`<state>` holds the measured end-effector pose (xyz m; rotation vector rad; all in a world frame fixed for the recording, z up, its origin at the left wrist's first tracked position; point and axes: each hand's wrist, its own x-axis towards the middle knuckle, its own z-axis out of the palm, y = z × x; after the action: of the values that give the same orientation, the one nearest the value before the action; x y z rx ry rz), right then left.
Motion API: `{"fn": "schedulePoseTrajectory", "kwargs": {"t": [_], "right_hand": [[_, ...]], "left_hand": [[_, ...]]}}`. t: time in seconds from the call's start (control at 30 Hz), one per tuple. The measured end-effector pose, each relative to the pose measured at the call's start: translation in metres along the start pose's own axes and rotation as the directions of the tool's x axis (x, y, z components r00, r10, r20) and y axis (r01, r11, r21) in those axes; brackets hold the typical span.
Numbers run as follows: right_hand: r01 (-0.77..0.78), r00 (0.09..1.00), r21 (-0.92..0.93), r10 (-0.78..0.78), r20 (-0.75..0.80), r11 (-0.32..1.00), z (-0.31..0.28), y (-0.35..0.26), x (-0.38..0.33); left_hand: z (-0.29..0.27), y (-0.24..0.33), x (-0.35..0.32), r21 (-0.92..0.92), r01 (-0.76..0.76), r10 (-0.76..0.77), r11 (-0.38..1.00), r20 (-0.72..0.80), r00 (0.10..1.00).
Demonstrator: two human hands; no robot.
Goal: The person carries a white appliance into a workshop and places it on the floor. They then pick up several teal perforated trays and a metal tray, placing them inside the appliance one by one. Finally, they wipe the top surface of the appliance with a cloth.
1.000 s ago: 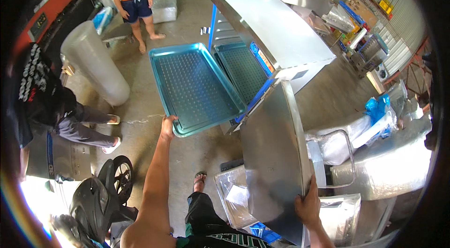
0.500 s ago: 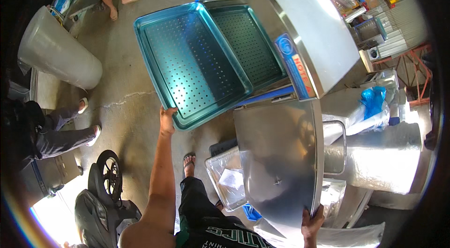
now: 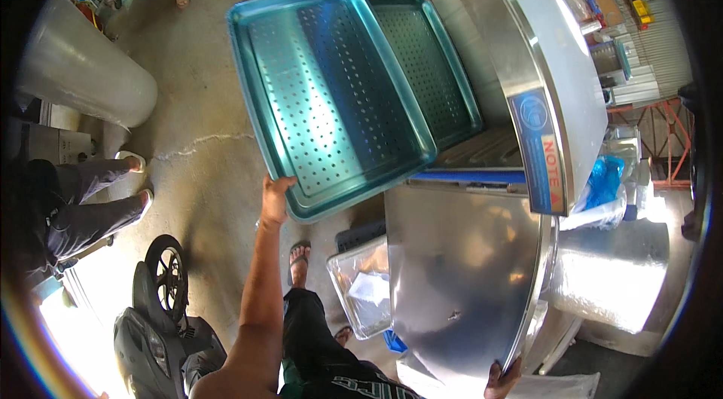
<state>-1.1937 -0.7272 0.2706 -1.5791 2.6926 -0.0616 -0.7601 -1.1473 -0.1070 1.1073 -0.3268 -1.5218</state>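
My left hand (image 3: 277,198) is closed on the near corner of a teal metal tray (image 3: 301,109) full of small holes, its thumb over the rim. The tray juts out at a tilt from the opening of a steel cabinet (image 3: 580,90). A second perforated tray (image 3: 425,71) sits behind it, inside the cabinet and partly covered. My right hand (image 3: 503,379) grips the lower edge of the cabinet's open steel door (image 3: 459,271); some of its fingers are hidden behind the door.
A black motorbike (image 3: 162,324) stands at lower left. Farther up are a large wrapped roll (image 3: 94,64) and people's legs (image 3: 98,203). Below the door's left side lies a plastic-wrapped tray (image 3: 363,290). Shiny wrapped goods (image 3: 614,271) stand to the right.
The cabinet and its door have shifted right in view, and the door's outer handle no longer shows. The held tray has moved slightly up and right. Both hands keep their grip.
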Motion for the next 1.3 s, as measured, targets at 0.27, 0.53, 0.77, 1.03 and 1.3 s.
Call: {"fn": "schedulePoseTrajectory", "kwargs": {"t": [0.27,0.53,0.77,1.03,1.3], "right_hand": [[-0.177,0.981,0.024,0.175,0.085,0.984,0.015,0.032,-0.013],[-0.416,0.895,0.141,0.378,0.236,0.898,0.005,0.007,-0.011],[-0.36,0.925,0.119,0.338,0.173,0.925,0.0,-0.019,0.003],[-0.512,0.778,0.279,0.301,0.552,0.812,-0.035,-0.037,0.025],[-0.26,0.741,0.916,-0.545,0.393,0.307,0.0,0.072,0.038]], "left_hand": [[0.064,-0.025,0.038,-0.077,0.033,-0.022,0.996,0.133,0.991],[0.176,-0.091,0.077,0.183,0.106,-0.127,0.977,0.109,0.986],[0.283,-0.134,0.106,0.688,-0.19,0.177,0.7,0.091,0.98],[0.266,-0.133,0.098,0.812,-0.272,0.303,0.516,0.123,0.945],[0.213,-0.077,-0.228,0.505,-0.493,0.628,0.709,-0.132,0.767]]}}
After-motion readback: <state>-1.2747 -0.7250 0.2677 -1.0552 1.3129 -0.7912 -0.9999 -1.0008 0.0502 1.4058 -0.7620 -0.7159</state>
